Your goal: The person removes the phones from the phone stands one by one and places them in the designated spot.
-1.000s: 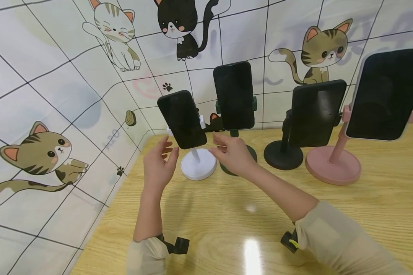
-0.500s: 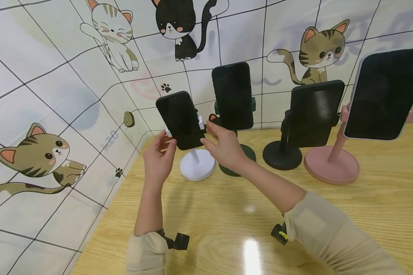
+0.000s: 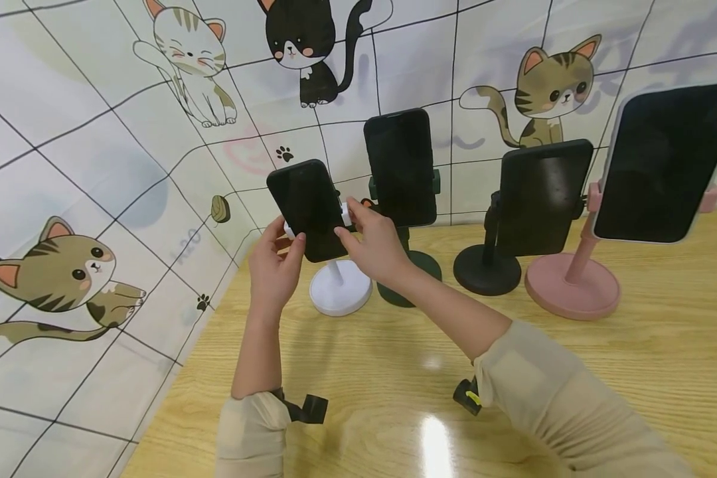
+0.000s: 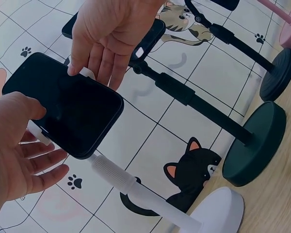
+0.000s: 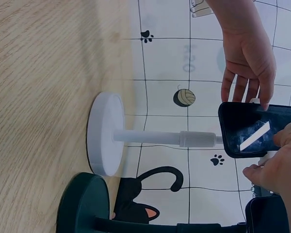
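Observation:
A black phone (image 3: 306, 211) sits tilted in the white clamp (image 3: 346, 214) of a stand with a round white base (image 3: 340, 295). My left hand (image 3: 275, 269) grips its left edge, the thumb on the screen side and the fingers at the clamp. At the opposite edge my right hand (image 3: 378, 247) pinches phone and clamp, fingertips partly behind. The left wrist view shows both thumbs on the phone (image 4: 70, 109), with the left hand's (image 4: 7, 141) fingers spread beneath. In the right wrist view, the left hand (image 5: 250, 56) and right hand (image 5: 283, 165) flank the phone (image 5: 237, 128).
To the right stand a dark green stand (image 3: 421, 269) with a phone, a black stand (image 3: 486, 271) with a dark device, and a pink stand (image 3: 573, 292) with a larger white-edged device. A cat-patterned sheet (image 3: 173, 133) hangs behind and left of the wooden table (image 3: 370, 398).
Both hands have moved in to the phone from either side; the right hand has come left and up, and now both touch its edges. The view has shifted slightly.

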Demonstrator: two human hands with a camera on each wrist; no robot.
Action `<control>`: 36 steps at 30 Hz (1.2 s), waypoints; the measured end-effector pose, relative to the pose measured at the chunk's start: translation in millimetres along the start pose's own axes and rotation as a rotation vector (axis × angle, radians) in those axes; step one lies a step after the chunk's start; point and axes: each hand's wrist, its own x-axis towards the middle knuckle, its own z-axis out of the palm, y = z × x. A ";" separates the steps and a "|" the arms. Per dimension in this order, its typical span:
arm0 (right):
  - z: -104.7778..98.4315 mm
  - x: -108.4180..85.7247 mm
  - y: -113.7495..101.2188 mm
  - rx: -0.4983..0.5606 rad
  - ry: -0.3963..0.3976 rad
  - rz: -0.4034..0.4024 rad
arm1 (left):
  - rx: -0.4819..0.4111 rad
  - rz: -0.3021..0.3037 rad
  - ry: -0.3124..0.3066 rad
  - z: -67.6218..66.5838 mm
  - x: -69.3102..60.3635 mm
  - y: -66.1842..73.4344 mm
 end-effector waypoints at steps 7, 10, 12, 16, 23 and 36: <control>-1.2 4.3 0.2 -0.008 -0.007 0.031 | -0.030 -0.001 -0.024 0.6 1.4 2.1; -3.7 3.6 2.2 0.007 -0.001 0.027 | -0.033 0.016 -0.031 1.2 0.2 2.1; -4.7 3.1 4.3 0.014 0.003 0.022 | -0.037 0.026 -0.034 1.5 -0.7 2.2; -6.3 1.5 5.6 0.011 0.005 0.006 | -0.070 0.038 -0.042 1.4 -2.6 1.5; -9.9 -2.7 5.9 0.009 -0.009 -0.003 | -0.161 0.039 -0.059 -0.2 -5.5 -3.1; -19.3 -13.5 5.6 0.025 -0.055 -0.008 | -0.273 0.126 -0.027 -1.6 -13.9 -11.2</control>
